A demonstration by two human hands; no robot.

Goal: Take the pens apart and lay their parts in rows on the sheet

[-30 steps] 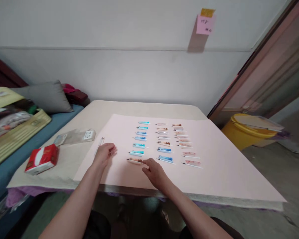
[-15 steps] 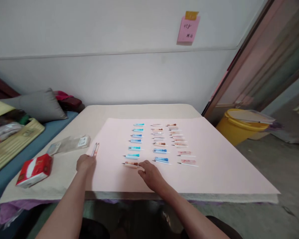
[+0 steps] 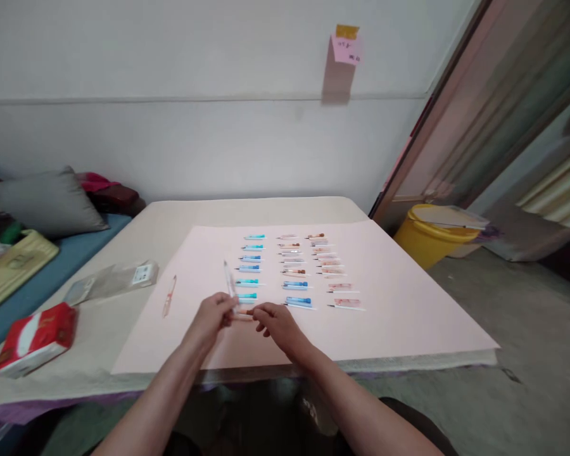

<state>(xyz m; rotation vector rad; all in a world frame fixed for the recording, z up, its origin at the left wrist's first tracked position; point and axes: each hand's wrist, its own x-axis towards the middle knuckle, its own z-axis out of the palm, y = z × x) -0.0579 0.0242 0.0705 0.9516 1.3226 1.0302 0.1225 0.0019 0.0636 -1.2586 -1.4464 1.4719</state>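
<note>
My left hand [image 3: 213, 316] is closed around a clear pen barrel [image 3: 228, 281] that points up and away from me. Close beside it, my right hand [image 3: 273, 322] pinches the end of an orange-brown pen piece [image 3: 245, 317] lying on the pink sheet [image 3: 399, 316]. Both hands meet at the near end of the left column. Three columns of small pen parts lie on the sheet: blue ones [image 3: 249, 258] on the left, brownish ones [image 3: 292, 259] in the middle, pink ones [image 3: 330, 269] on the right.
A single pink pen [image 3: 169, 296] lies at the sheet's left edge. A clear plastic bag [image 3: 109, 280] and a red tissue pack [image 3: 33, 337] sit on the table's left side. A yellow bin [image 3: 427, 234] stands right of the table; cushions lie on the left.
My left hand went out to the left edge, picked up the clear barrel and came back beside my right hand. One pink pen stays there. The camera has turned right.
</note>
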